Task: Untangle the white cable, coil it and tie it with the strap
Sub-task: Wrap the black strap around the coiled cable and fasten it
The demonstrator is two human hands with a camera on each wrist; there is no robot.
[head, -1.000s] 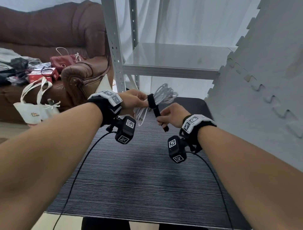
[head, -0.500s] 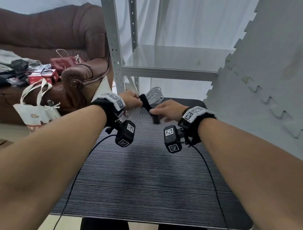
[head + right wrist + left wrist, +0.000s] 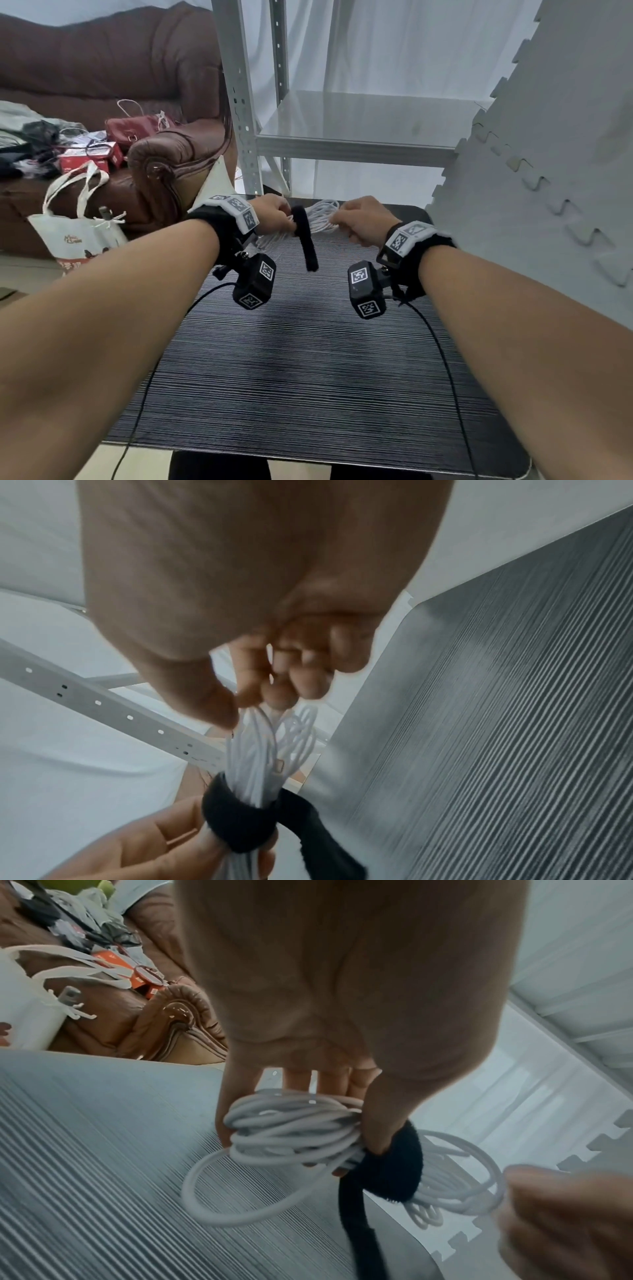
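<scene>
The white cable is gathered into a bundle of loops, held above the far end of the dark ribbed table. A black strap goes round the bundle's middle, and its loose tail hangs down. My left hand grips the bundle right beside the strap, thumb against the strap. My right hand pinches the loop ends on the other side of the strap.
A grey metal shelf unit stands behind the table. Grey foam mats lean on the right. On the left are a brown sofa with clutter and a white tote bag.
My right hand has let go of the strap's tail and moved to the right, where it now pinches the cable's loop ends. The tail hangs free. Both hands have sunk a little and moved apart.
</scene>
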